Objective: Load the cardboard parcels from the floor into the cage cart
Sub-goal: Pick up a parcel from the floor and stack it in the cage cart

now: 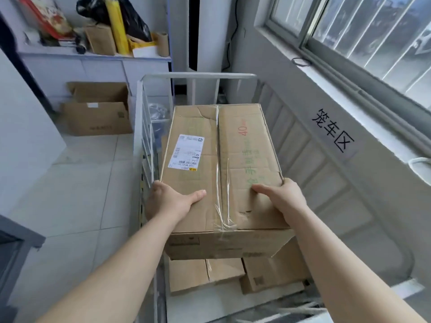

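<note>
between left hand (168, 200) and right hand (281, 197), gripping near corners of large parcel (221, 159), thumbs on top: lower level onto stacked parcels (200, 273) beneath, clear of cage cart (198, 76) rail.

Two arms of one person, seen from the wearer's own viewpoint. The left forearm (121, 259) and right forearm (345, 259) are slim, smooth and uncovered along all of their visible length. The left hand (168, 199) and right hand (284, 197) are bare too. Each shows its back, its knuckles and a thumb; the nails are too blurred to describe.
</note>
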Motion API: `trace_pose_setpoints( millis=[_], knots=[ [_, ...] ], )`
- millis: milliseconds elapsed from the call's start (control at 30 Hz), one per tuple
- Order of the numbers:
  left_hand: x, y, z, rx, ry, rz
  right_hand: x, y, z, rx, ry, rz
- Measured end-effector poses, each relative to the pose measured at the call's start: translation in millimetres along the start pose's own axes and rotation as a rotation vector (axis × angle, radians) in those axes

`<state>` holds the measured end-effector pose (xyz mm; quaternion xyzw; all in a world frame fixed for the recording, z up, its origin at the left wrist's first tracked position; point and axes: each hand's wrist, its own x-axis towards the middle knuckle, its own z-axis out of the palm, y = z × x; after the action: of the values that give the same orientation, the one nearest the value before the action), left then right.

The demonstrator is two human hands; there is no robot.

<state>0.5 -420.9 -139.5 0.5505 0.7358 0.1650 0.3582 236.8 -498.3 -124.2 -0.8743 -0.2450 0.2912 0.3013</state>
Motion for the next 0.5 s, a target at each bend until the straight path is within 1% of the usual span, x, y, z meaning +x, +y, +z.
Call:
trace_pose_setpoints(
  millis=[200,367,500],
  knots=[
    [29,-37,63,0.059,0.013,-0.162,65,47,57,-0.065,-0.170,0.024],
    [52,-72,113,0.131,0.015,-0.249,102,89,103,-0.106,-0.240,0.049],
    [71,-102,151,0.156,0.023,-0.274,127,122,136,-0.145,-0.282,0.067]
  ],
)
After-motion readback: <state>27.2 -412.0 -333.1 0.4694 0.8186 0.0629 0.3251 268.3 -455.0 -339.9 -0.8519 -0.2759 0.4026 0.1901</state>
